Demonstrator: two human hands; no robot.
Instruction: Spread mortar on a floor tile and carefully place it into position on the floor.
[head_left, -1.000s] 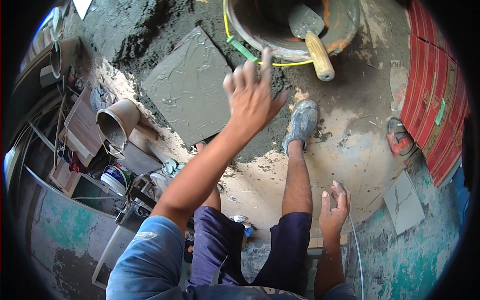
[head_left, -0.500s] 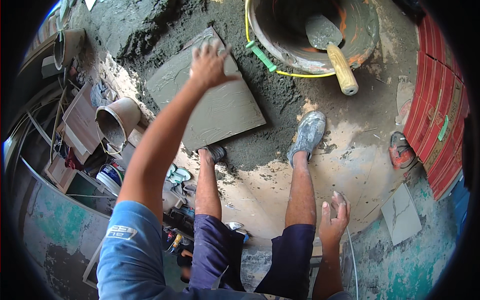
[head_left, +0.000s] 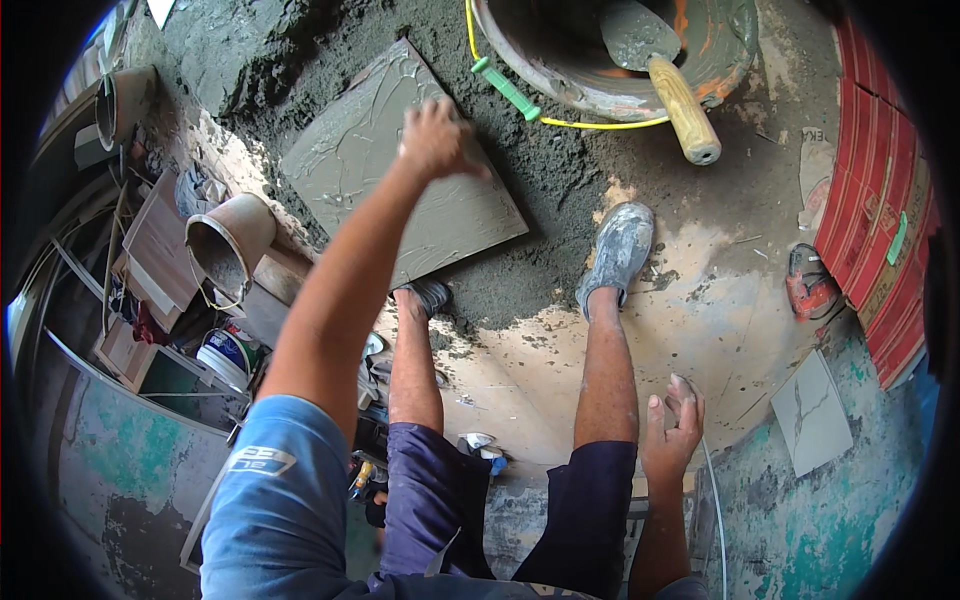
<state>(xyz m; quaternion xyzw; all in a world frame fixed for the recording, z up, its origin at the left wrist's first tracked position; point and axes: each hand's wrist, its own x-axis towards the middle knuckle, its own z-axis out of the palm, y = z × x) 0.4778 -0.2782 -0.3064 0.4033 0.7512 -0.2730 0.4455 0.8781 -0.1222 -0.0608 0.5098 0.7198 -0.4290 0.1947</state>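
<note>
My left hand (head_left: 437, 142) is over a square tile (head_left: 440, 225) coated with smooth grey wet mortar. Its fingers are slightly blurred, the thumb stands apart, and no object shows in it. I cannot tell whether the palm touches the coating. Beneath the tile spreads a bed of rough, dark mortar (head_left: 545, 190). Low on the right, my right hand (head_left: 672, 432) hangs beside my knee with fingers loosely bent and apart, holding nothing. Beyond the tile, a trowel (head_left: 685, 115) with a wooden handle leans over the rim of a mortar-smeared bucket (head_left: 738, 60).
Red cardboard boxes (head_left: 868, 200) are stacked at the right. Near them lie a red and black tool (head_left: 808, 282) and a loose grey tile (head_left: 812, 415). On the left, a small bucket (head_left: 255, 232) lies tipped among boards and clutter. The big bucket has a yellow handle with a green grip (head_left: 506, 90).
My left hand has moved slightly right and nearer over the tile, its fingers less spread than before. The right hand stays low by my knee. The whole view has shifted a little.
</note>
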